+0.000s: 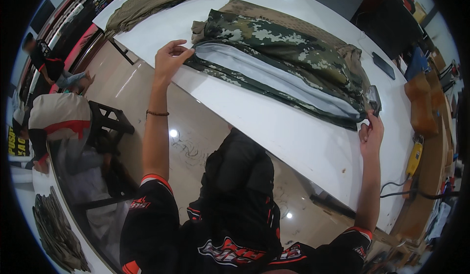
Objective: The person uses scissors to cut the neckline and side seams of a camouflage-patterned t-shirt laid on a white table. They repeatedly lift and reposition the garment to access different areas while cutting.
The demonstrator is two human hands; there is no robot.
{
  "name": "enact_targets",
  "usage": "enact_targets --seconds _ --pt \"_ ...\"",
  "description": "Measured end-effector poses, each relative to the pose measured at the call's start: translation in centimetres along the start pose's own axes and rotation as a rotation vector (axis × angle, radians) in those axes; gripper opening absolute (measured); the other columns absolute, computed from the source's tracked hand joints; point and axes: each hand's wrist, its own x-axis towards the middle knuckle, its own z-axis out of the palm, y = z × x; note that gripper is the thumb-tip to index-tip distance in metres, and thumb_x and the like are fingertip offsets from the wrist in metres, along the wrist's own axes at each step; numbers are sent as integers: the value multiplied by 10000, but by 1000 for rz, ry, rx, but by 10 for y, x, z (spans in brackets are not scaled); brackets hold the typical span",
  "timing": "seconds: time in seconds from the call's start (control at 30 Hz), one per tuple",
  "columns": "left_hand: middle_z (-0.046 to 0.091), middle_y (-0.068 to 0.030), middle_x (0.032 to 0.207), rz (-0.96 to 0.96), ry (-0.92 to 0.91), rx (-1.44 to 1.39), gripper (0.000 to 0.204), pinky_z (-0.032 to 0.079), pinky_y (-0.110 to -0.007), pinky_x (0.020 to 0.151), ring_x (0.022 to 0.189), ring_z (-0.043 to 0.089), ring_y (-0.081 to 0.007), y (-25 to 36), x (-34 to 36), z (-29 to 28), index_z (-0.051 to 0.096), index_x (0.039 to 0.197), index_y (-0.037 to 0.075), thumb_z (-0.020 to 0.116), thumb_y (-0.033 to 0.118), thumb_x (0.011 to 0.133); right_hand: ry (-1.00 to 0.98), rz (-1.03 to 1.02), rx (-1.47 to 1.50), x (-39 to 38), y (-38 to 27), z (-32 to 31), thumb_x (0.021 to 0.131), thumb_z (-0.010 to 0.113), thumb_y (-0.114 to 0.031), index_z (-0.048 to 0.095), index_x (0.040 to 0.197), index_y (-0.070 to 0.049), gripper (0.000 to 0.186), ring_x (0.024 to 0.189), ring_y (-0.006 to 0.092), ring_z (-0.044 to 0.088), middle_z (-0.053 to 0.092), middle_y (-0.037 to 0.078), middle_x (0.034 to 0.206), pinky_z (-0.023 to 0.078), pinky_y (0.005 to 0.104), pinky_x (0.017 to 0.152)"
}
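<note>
A green camouflage garment (pixel 281 49) lies folded across the white table (pixel 274 117) in front of me. Its near edge gapes open in a long slit, and the pale inner side of the cloth shows. At the left end of that edge, my left hand (pixel 169 61) pinches the fabric between thumb and fingers. My right hand (pixel 371 133) grips the right end, with the other fingers curled in. Beneath and behind it lies a tan patterned garment (pixel 259 11), mostly covered.
An olive garment (pixel 156 6) lies at the table's far left. A dark phone (pixel 384 65), a brown block-like piece (pixel 421 98) and a corded yellow tool (pixel 414 157) are on the right. At left are a person (pixel 46 61), a black stool (pixel 110 122) and stacked dark garments (pixel 56 235).
</note>
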Motion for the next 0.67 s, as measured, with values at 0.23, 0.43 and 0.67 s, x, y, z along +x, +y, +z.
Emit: enact_targets --seconds 0.23,0.43,0.67 --pt "722 -61 967 72 33 -141 428 543 -235 769 861 675 -106 -15 -9 19 651 1254 7 798 82 860 87 -261 -105 -10 7 17 1004 600 -178 595 1033 -100 83 440 10 366 507 -39 694 248 177 360" --pt "752 -85 903 127 123 -2 368 563 -246 721 784 697 -112 -14 -14 20 684 1146 -10 808 88 813 -313 -308 -340 -39 11 134 1034 582 -248 660 1017 -85 181 563 2 371 442 -78 657 265 193 500" --pt "753 -62 938 139 86 189 485 558 -284 796 800 691 -152 -12 -15 19 695 1200 49 860 257 794 -739 -475 -574 -13 34 325 1012 556 -325 740 1076 -75 317 653 118 529 588 19 710 426 303 614"
